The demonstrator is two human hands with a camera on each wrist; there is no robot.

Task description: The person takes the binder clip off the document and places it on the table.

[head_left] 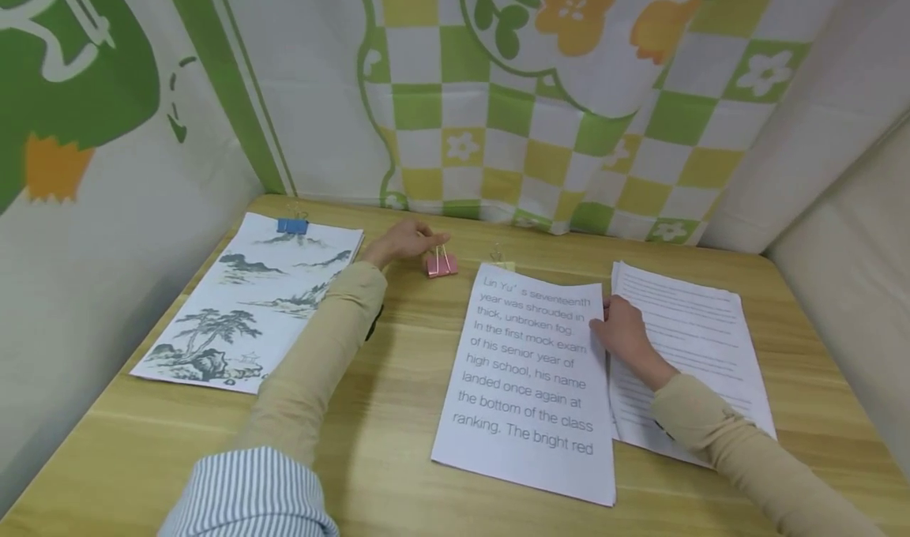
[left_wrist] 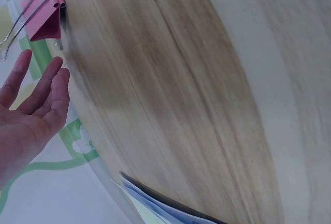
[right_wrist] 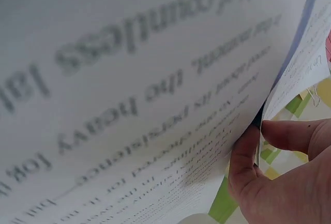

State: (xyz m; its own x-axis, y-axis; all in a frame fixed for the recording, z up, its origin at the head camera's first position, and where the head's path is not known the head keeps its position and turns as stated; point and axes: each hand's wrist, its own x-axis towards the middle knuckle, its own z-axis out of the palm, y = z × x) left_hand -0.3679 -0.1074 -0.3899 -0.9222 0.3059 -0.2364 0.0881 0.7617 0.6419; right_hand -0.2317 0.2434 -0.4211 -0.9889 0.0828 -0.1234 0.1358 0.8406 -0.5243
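While the right hand pinches the right edge of the large-print papers, the left hand, fingers loosely parted and holding nothing, is just short of the pink clip at the table's far middle. If that pinch caught only some sheets, the stack could slip out of line; a clumsy fingertip might knock the clip away. Three stacks: large-print papers, small-print papers right, picture papers left. Three clips: pink, blue clip far left, yellow clip beyond the large print.

Tabletop passable between landscape sheet and large-print sheet; pink clip obstructs rear
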